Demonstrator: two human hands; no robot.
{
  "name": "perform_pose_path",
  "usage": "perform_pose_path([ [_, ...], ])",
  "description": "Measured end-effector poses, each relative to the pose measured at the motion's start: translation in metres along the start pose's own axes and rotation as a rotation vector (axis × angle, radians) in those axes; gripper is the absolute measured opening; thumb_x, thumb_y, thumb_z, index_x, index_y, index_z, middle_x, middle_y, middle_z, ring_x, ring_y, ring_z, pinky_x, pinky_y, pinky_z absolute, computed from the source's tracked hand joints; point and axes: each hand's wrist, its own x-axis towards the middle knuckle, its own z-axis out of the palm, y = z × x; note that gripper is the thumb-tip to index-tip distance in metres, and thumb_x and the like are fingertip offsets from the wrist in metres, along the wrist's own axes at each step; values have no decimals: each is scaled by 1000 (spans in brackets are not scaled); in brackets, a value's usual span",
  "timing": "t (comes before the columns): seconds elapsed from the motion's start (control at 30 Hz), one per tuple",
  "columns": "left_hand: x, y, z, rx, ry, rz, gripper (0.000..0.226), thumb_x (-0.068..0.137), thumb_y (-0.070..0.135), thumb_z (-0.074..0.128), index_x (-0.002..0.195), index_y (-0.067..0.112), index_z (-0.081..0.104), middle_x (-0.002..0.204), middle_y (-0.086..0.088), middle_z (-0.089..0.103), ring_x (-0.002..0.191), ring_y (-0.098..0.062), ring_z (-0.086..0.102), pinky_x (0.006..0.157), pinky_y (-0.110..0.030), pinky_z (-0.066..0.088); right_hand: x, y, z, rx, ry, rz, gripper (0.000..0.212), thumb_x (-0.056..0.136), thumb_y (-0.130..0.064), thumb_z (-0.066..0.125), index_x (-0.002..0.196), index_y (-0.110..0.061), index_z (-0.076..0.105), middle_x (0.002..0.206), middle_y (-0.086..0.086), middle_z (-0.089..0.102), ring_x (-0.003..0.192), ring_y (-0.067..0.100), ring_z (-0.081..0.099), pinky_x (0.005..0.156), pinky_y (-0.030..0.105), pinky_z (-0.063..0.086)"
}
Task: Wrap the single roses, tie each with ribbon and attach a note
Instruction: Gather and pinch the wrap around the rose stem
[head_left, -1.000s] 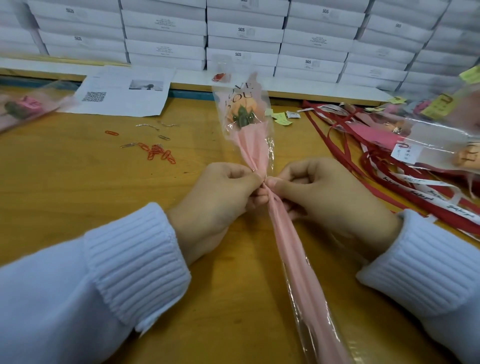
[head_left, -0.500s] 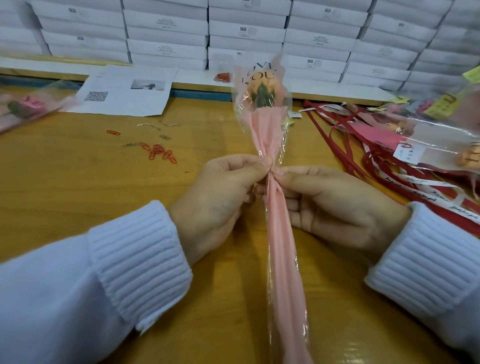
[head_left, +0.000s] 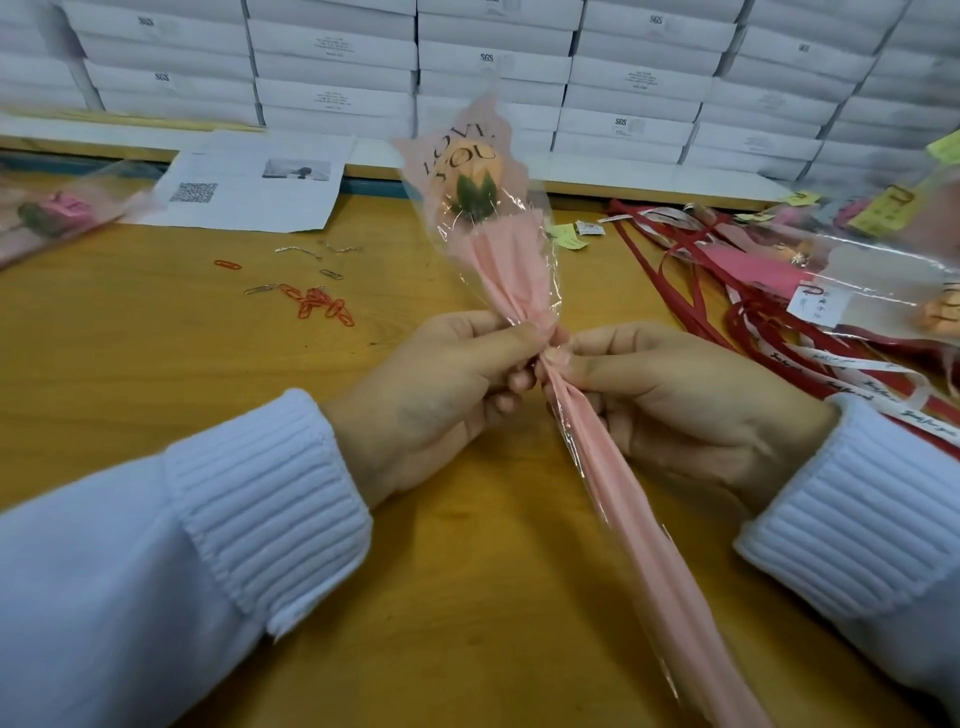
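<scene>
A single peach rose stands in a clear sleeve printed "LOVE YOU", lined with pink tissue. The sleeve narrows to a gathered neck at table centre, then runs down to the lower right. My left hand pinches that neck from the left with thumb and forefinger. My right hand pinches it from the right, fingers curled round the pink wrap. Red and white printed ribbons lie loose on the right. Small yellow-green notes sit behind the rose.
Wrapped roses with notes are piled at the right edge, and another wrapped rose lies far left. Orange and silver paper clips are scattered left of centre. A printed sheet and stacked white boxes line the back of the wooden table.
The rose has swung from leaning left to more upright and risen slightly. Both hands kept their pinch at the neck and shifted a little to the right.
</scene>
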Motion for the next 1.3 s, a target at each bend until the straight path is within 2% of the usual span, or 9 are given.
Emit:
perform_pose_path([
  [0.13, 1, -3, 0, 92, 63, 68, 13, 64, 28, 66, 60, 15, 68, 50, 5, 55, 45, -2, 47, 60, -22, 38, -1, 1, -2, -81, 86, 4, 16, 87, -5, 53, 91, 6, 64, 60, 3, 67, 49, 4, 62, 47, 14, 49],
  [0.3, 6, -5, -5, 168, 87, 122, 22, 68, 29, 68, 49, 20, 65, 50, 2, 54, 53, -14, 46, 67, -37, 35, -3, 0, 1, -240, 128, -38, 26, 75, -20, 60, 89, 0, 70, 77, 10, 72, 64, 12, 68, 59, 18, 55],
  [0.43, 6, -7, -6, 154, 60, 115, 17, 65, 31, 69, 58, 16, 67, 51, 2, 54, 51, -11, 47, 62, -30, 35, -6, 0, 3, -386, 155, -72, 17, 84, -12, 60, 87, 2, 69, 76, 9, 73, 64, 11, 68, 57, 16, 52],
  [0.73, 6, -5, -6, 224, 45, 71, 21, 63, 34, 74, 56, 15, 68, 51, 2, 54, 57, -15, 51, 62, -29, 38, -6, 2, 6, -530, 261, -138, 15, 90, -3, 56, 82, -2, 69, 65, 4, 71, 57, 8, 67, 55, 13, 50],
  [0.87, 8, -5, -6, 253, 87, 50, 26, 82, 15, 70, 58, 9, 61, 49, 1, 51, 50, -11, 47, 58, -28, 35, -6, 3, 9, -723, 265, -189, 19, 91, -9, 56, 79, -6, 71, 69, 1, 73, 63, 7, 68, 62, 12, 52],
  [0.97, 8, -4, -5, 247, 105, 26, 34, 86, 11, 65, 53, 12, 58, 49, 1, 50, 52, -12, 45, 57, -26, 35, -5, 2, 7, -635, 238, -159, 22, 94, -8, 51, 84, -2, 70, 74, 7, 74, 66, 11, 69, 64, 15, 55],
  [1.1, 5, -2, -3, 240, 93, 17, 41, 88, 9, 62, 48, 14, 53, 52, -5, 48, 59, -22, 45, 64, -33, 35, 0, 3, 3, -207, 183, 14, 21, 94, -3, 47, 89, 6, 66, 71, 12, 71, 60, 13, 68, 59, 21, 58],
  [1.23, -1, -1, 7, 171, 33, -32, 39, 96, 0, 45, 59, 11, 46, 54, -14, 40, 51, -7, 46, 53, -18, 37, 3, 4, -5, 31, 85, 113, 16, 77, -7, 56, 86, 3, 65, 65, 9, 67, 54, 10, 63, 52, 20, 55],
  [1.3, 3, 0, 2, 102, 29, -44, 30, 90, 5, 56, 61, 6, 50, 52, -9, 48, 55, -9, 46, 57, -18, 36, 2, 3, -6, 62, 67, 113, 15, 75, -9, 57, 84, 1, 64, 62, 7, 66, 52, 9, 62, 50, 19, 53],
])
